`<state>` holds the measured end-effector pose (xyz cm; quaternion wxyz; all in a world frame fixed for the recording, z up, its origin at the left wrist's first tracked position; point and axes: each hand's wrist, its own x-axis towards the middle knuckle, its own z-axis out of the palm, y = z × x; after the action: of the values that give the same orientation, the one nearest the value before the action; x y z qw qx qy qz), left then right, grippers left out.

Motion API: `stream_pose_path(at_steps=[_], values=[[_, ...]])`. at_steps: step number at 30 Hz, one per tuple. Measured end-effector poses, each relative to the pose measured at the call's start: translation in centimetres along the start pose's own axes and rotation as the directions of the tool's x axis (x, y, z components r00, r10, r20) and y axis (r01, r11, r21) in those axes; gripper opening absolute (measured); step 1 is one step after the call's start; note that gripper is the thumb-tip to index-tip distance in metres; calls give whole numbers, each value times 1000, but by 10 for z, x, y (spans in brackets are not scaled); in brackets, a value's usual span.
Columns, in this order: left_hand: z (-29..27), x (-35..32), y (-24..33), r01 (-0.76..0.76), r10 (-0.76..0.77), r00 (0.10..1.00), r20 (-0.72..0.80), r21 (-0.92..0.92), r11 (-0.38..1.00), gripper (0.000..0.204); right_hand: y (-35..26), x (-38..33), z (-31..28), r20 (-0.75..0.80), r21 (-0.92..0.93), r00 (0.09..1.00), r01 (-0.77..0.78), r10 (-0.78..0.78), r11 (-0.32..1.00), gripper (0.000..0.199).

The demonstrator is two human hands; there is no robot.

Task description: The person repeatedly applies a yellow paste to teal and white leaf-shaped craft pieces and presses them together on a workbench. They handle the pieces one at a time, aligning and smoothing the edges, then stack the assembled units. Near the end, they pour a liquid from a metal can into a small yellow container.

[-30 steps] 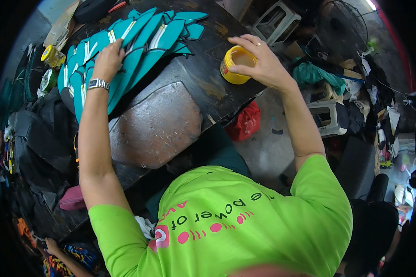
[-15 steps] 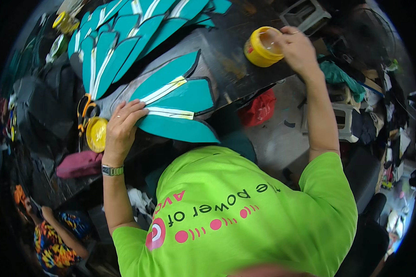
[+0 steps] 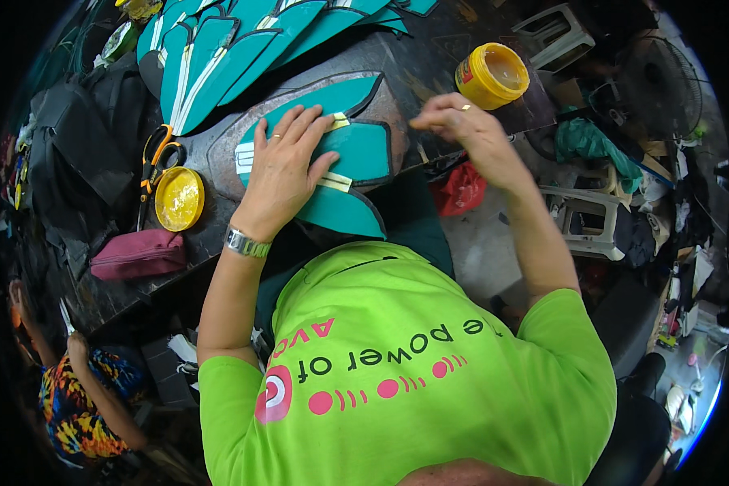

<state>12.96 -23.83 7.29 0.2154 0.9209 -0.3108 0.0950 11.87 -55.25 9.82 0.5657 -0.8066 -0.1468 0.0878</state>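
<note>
We now press our flat left hand (image 3: 287, 166) on teal pieces (image 3: 356, 154) pulled nearer | right hand (image 3: 462, 130), off the yellow jar (image 3: 492, 75), pinches narrow, seemingly empty.

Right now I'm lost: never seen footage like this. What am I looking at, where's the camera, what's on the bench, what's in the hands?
No machine here: a person in a green shirt works with two bare hands. The single picture comes from a wide fisheye camera worn on the person's head, looking down, so straight edges bend near the rim.

The left hand lies flat on a stack of teal pieces with pale strips, pressing them onto the dark workbench. The right hand hovers by the bench edge with fingers pinched; whether it holds anything is too small to tell.

Also on the bench: more teal pieces fanned out, an open yellow tub, a yellow lid, orange-handled scissors and a maroon pouch. Another person's arm shows lower left.
</note>
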Motion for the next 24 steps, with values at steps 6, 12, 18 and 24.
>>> stream_pose_path(at_steps=[6,12,18,24], values=[[9,-2,-7,35,-35,999,6,4,999,48,38,52,60,-221,-356,949,135,-223,925,55],[14,-5,-9,48,-53,996,-71,-71,996,48,37,66,85,-230,-647,957,-13,-179,762,67],[13,-5,-9,70,-82,993,-85,-130,989,49,39,61,95,-234,-801,957,-88,-174,592,79],[6,-23,2,121,-117,992,-46,121,985,55,38,57,76,-160,-853,970,-41,-185,520,72]])
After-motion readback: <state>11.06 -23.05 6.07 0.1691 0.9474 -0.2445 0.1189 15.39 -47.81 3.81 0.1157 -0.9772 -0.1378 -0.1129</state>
